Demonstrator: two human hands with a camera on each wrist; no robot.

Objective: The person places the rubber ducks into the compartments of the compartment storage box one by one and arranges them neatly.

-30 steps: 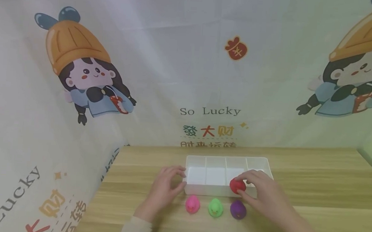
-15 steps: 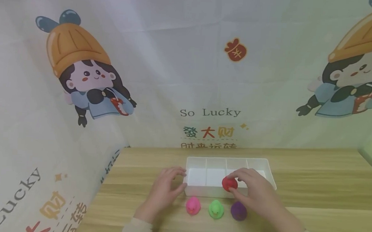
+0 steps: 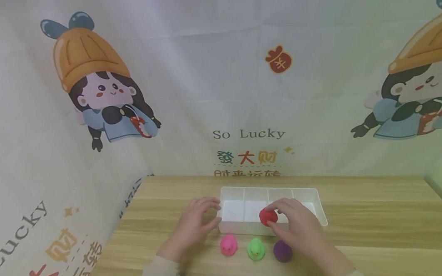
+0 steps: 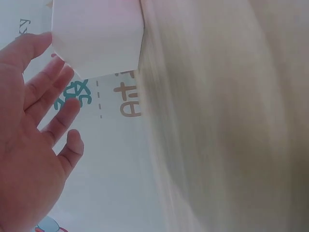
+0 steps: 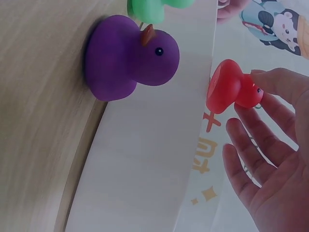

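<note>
My right hand (image 3: 299,225) pinches a red rubber duck (image 3: 268,217) between thumb and fingers, over the front rim of a white box (image 3: 238,228) split into several compartments. In the right wrist view the red duck (image 5: 227,87) is gripped by its head, its flat base turned toward the box. My left hand (image 3: 198,220) is at the box's left end, fingertips right at the rim. The left wrist view shows this hand (image 4: 29,121) with loosely spread fingers against the white wall (image 4: 99,38).
In front of the box, a pink duck (image 3: 228,245), a green duck (image 3: 256,249) and a purple duck (image 3: 283,251) stand in a row on the wooden table (image 3: 370,221). A printed cloth (image 3: 194,70) hangs behind the table.
My right hand has moved left along the box's front with the red duck, from the right-hand compartments toward the middle. The left hand has stayed at the box's left end.
</note>
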